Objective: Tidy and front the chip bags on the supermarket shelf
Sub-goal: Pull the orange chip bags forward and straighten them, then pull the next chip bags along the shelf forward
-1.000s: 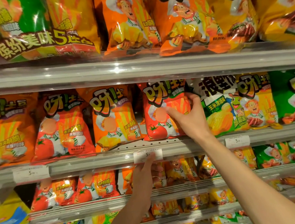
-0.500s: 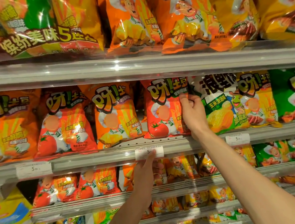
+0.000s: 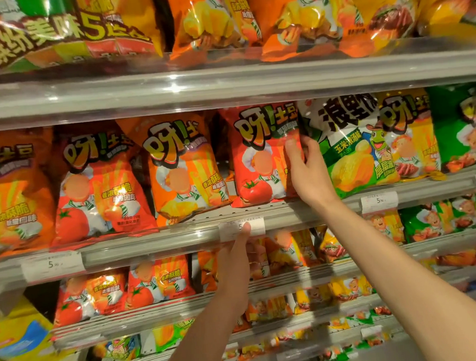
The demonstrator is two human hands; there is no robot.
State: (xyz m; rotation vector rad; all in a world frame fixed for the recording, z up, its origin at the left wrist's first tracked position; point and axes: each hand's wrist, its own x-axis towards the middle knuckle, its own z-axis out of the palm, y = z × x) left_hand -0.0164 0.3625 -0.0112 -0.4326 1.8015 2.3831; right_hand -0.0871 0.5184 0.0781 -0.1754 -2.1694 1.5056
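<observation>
From my head view, my right hand [image 3: 309,171] has its grip pinched on the right edge of the glossy red tomato chip bag [image 3: 260,155] standing mid-shelf, my left hand [image 3: 238,263] presses a fingertip on the white price tag [image 3: 254,227] (grip loose), and the leaning orange bags leftward look unfronted yet.

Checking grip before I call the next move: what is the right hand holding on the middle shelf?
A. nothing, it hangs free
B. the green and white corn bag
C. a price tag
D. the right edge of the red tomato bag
D: the right hand has its thumb across the front right edge of the red tomato bag, fingers tucked behind it beside the green and white corn bag.
</observation>
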